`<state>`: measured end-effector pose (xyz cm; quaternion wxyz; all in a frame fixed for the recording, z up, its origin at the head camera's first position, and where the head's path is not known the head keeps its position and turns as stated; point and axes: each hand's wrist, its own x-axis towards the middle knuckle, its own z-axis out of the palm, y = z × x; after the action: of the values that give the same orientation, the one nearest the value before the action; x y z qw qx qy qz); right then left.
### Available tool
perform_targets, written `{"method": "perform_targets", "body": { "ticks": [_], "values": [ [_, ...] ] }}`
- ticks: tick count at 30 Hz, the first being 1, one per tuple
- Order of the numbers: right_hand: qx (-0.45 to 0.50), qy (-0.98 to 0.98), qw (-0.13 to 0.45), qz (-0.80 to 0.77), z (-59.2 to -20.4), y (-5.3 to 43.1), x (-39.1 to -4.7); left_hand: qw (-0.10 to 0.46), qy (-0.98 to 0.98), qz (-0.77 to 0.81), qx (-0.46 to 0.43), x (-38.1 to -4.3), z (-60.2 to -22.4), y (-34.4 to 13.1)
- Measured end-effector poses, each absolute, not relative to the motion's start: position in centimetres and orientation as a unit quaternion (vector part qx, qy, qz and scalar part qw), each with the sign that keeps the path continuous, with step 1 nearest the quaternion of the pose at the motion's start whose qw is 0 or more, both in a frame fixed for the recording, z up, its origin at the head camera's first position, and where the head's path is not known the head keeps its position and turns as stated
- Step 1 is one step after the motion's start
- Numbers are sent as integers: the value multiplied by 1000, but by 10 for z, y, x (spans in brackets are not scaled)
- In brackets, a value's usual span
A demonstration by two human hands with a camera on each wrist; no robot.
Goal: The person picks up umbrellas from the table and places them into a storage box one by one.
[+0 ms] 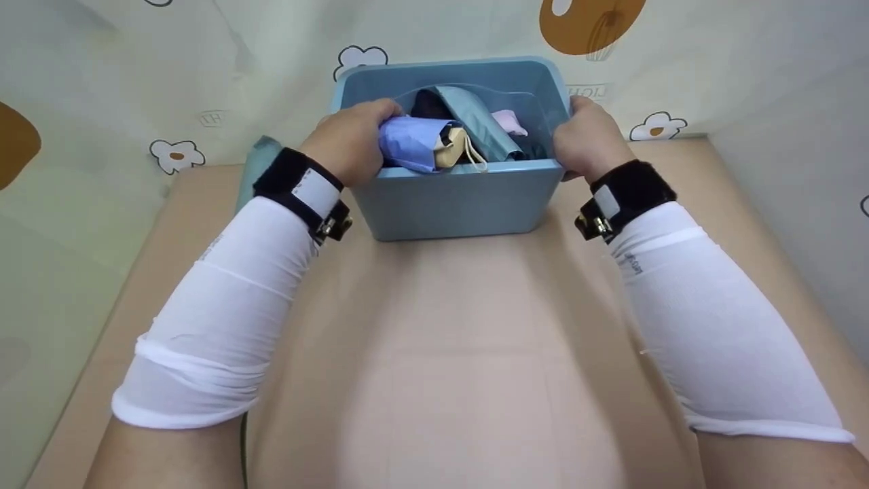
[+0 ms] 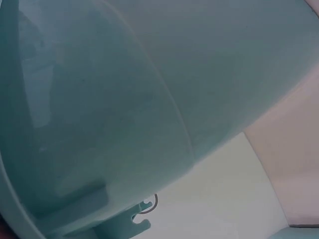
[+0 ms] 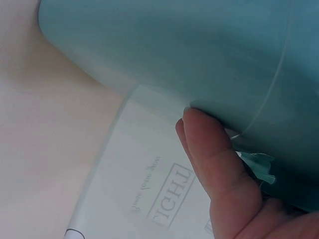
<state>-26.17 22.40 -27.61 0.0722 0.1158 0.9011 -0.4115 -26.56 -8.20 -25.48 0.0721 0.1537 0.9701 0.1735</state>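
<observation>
A blue-grey plastic bin (image 1: 455, 204) stands at the far part of the table. My left hand (image 1: 353, 139) grips its left rim, and my right hand (image 1: 592, 139) grips the right rim. In the right wrist view, fingers (image 3: 212, 144) press against the bin's outer wall. The left wrist view shows mostly the bin's side (image 2: 114, 99); the left fingers are hidden there. Inside the bin lie a blue folded packet (image 1: 411, 142), a yellowish piece with a pale cord (image 1: 451, 146), a teal flat wrap (image 1: 478, 122), a pink piece (image 1: 509, 122) and dark items.
A teal rolled or folded thing (image 1: 260, 163) sits behind my left wrist, partly hidden. The beige tabletop (image 1: 448, 353) stretches towards me. A pale sheet printed with flowers (image 1: 461, 30) hangs behind and at both sides, close behind the bin.
</observation>
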Motion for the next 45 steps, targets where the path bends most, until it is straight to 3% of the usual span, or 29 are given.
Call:
{"method": "perform_targets", "body": {
  "ticks": [37,45],
  "values": [
    [127,898,78,-413,-275,217,-263,123,973,142,133,-268,-255,-91],
    [121,897,75,-418,-276,219,-264,124,970,118,172,-269,-258,-92]
  ]
}}
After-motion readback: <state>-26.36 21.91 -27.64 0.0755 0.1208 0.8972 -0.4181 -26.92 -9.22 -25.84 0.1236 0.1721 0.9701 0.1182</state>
